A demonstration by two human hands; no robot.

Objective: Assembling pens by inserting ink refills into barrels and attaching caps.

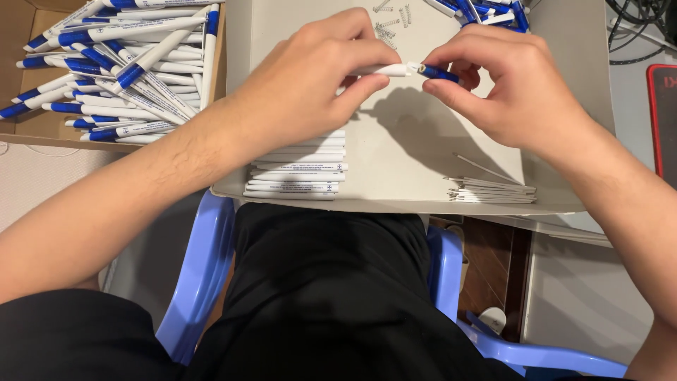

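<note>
Two bare hands, left (310, 77) pinching a white plastic pen barrel (392, 70), right (511, 88) gripping its blue tip piece (441, 73), above a grey cardboard tray (409, 141)

In my left hand (310, 77) I pinch a white pen barrel (392, 70); my right hand (511, 85) holds its dark blue tip piece (438, 73). The tray (409, 148) under them is pale grey-beige card. On it lie a stack of white barrels (300, 173) with fine dark print, a bundle of thin whitish refills (493, 190), and some silvery springs (391, 17). The brown cardboard box (17, 42) holds finished pens (120, 63), white with blue ends and blue clips. More blue and white parts (479, 10) sit at the tray's far edge. My trousers (324, 296) are black, the chair (201, 275) is light blue. A dark slab with a red border (663, 120) lies at the right.
</note>
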